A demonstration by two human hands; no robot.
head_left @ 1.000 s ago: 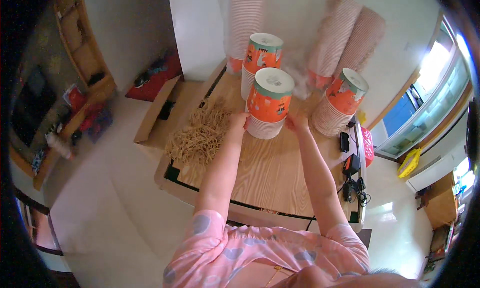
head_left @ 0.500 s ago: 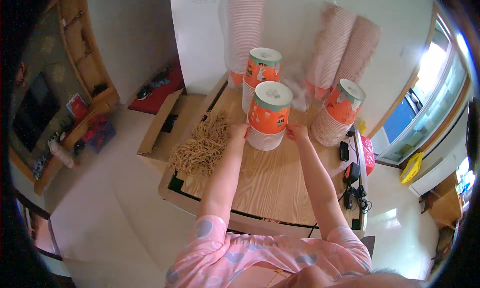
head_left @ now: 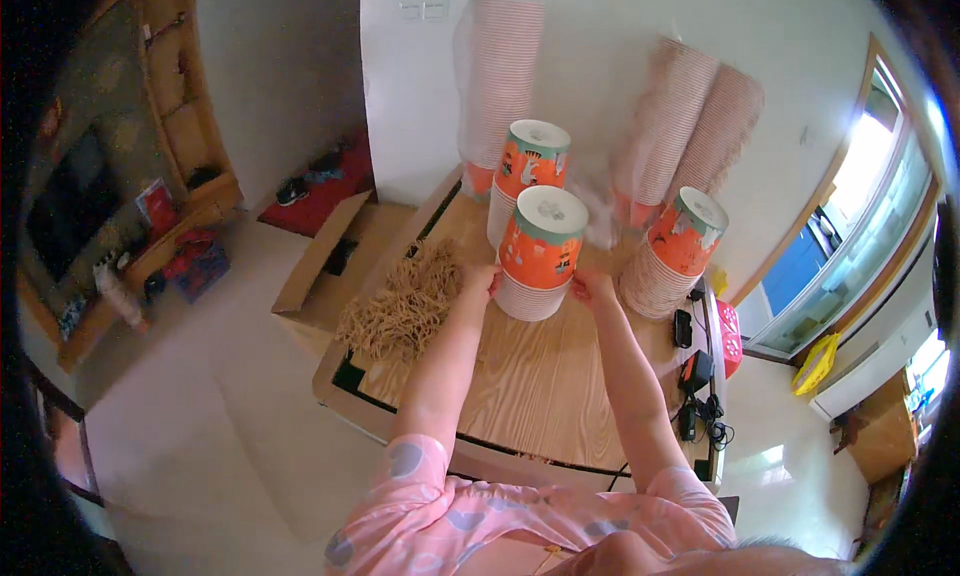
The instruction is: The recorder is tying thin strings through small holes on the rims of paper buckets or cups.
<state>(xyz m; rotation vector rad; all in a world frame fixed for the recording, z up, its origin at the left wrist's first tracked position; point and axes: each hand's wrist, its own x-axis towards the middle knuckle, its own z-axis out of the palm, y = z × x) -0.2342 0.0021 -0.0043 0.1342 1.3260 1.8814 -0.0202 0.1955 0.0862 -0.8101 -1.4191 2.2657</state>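
A short upside-down stack of orange-and-green paper cups stands on the wooden table top in front of me. My left hand grips the left side of its lower rims, fingers curled in. On the opposite side, my right hand pinches the same stack low down; its fingertips are partly hidden. Just behind stands another inverted cup stack. A third stack is to the right, beyond my right hand. Beside my left forearm lies a tangled heap of tan twine.
Tall cup stacks lean on the wall at the back, with two more at the right. An open cardboard box adjoins the table's left side. Black adapters with cables lie along the right edge, near a pink basket.
The view has tilted, so the whole scene sits slightly lower in the picture. Both hands stay at the sides of the front cup stack, which has not visibly moved on the table.
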